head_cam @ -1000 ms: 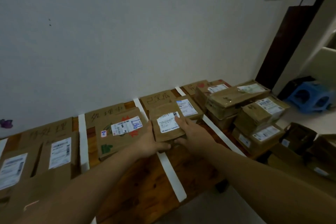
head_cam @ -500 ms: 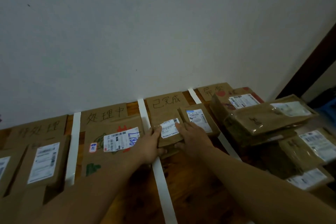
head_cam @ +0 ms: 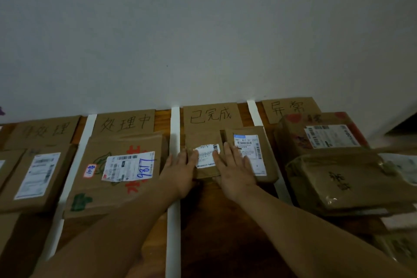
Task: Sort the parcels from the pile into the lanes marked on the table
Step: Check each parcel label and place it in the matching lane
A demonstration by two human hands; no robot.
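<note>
Brown cardboard, the small parcel [head_cam: 206,160] lies on the bench [head_cam: 225,221] in the lane below the 已完成 sign [head_cam: 211,116], touching a labelled parcel [head_cam: 250,153]. The left grip [head_cam: 180,169] and right grip [head_cam: 234,171] press it flat with fingers straight, grasping nothing, probably squaring it inside the white tape strip [head_cam: 174,124].

wooden table [head_cam: 225,228] | white tape strips [head_cam: 173,221] mark lanes | cardboard signs [head_cam: 211,117] at back | parcels [head_cam: 117,176] in lanes
</note>
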